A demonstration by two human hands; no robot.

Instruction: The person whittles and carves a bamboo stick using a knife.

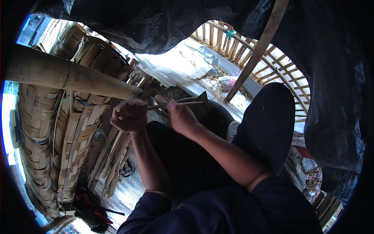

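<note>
My left hand (130, 115) is closed in a fist at the middle of the view, in front of the end of a thick bamboo pole. A thin, pale bamboo strip (156, 106) comes out from beside this fist and runs across to my right hand. My right hand (182, 117) is closed round the strip, and its tip (196, 103) sticks out past the fingers to the right. Something small and blue shows at the right thumb. Just beyond the hands is a dark, flat, pointed piece (201, 104); I cannot tell whether it is a blade.
The thick bamboo pole (70, 76) crosses at the left, above tall rolls of woven bamboo (37, 144). Split bamboo pieces (117, 163) lean by my left arm. Black plastic sheeting (331, 78) hangs overhead and right. A wooden post (257, 50) slants before a bamboo lattice fence (288, 72).
</note>
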